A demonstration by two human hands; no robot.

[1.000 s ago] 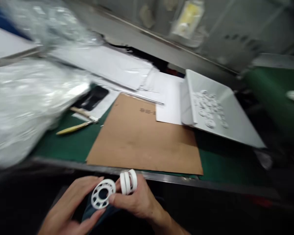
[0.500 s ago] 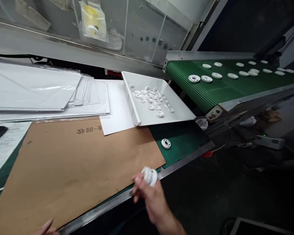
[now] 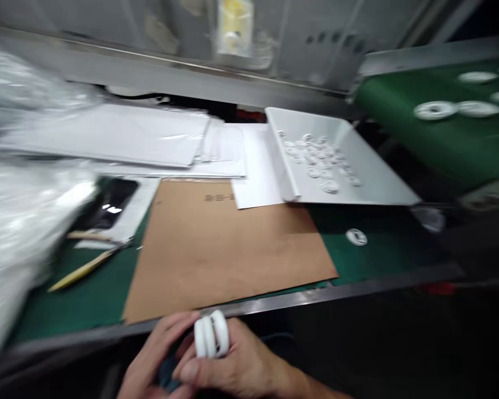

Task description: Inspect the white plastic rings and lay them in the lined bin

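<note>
Several white plastic rings, stacked face to face, are gripped between the thumb and fingers of my right hand at the table's front edge. Close on its left is my left hand, thumb and fingers apart, with a fingertip beside the stack; whether it touches the rings is unclear. Something dark blue shows between the two hands, too blurred to name. A single white ring lies on the green table surface to the right. More white rings are spread in a white tray behind it.
Brown cardboard covers the table's middle. Bagged white sheets lie behind it. At left are clear plastic, a dark phone and pliers with yellowish handles. A green conveyor carrying white rings stands at right.
My view has swung left. My right hand has brought the stacked rings leftward and closer to my body, beside my left hand, which now shows more fully.
</note>
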